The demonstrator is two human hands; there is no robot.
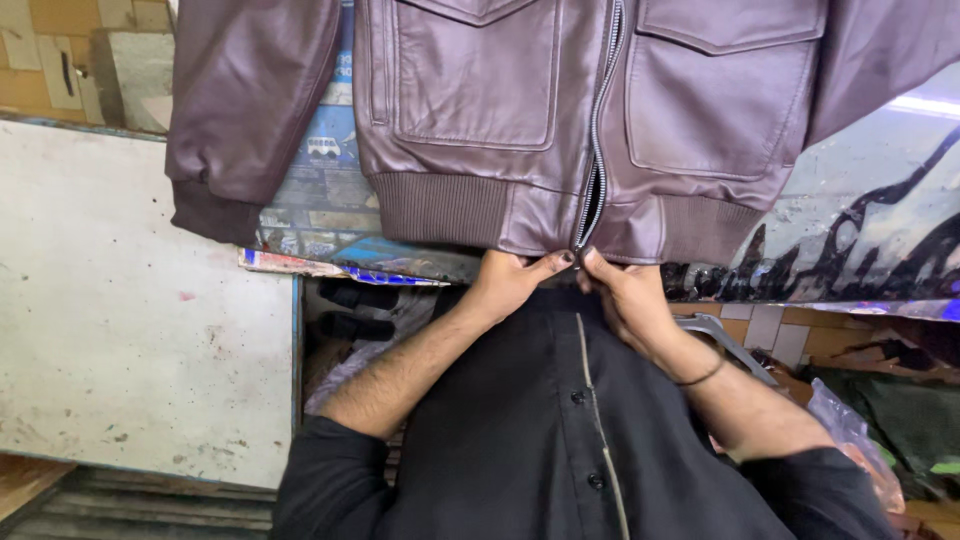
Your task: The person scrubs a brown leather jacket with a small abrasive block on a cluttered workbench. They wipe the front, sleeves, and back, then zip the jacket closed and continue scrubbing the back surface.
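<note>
A dark brown leather jacket (560, 110) hung in front of the person, its ribbed hem level with their raised hands. The left hand (510, 282) gripped the bottom edge of the hem just left of the zip, fingers curled and pressed onto the leather, thumb reaching towards the zip's foot. The right hand (622, 295) was closed on the hem just right of it, fingertips pinching the lower end of the zipper (598, 150) where the two rows of teeth met. The two hands were almost touching, thumb beside thumb. A thin dark band (700, 375) circled the right wrist, and both black shirt sleeves were pushed up the forearms.

The zip looked open for a short way at the bottom and closed above that, its metal teeth running straight up between two flap pockets (475, 75). One loose sleeve (245, 120) with a knitted cuff hung down on the left, in front of a scuffed white panel (130, 300). Behind the hem lay a ledge with printed papers (330, 215); to the right was a wall with dark painted shapes (870, 220), and a clear plastic bag (850, 430) sat low down by the right arm.

Judging by the grip, the step in hand was the work at the foot of the zip: seating or freeing its bottom end. Whether the slider sat under the fingertips could not be told. The next move would seem to call for holding both hem edges level and taut, so the teeth lined up without catching the ribbing.
</note>
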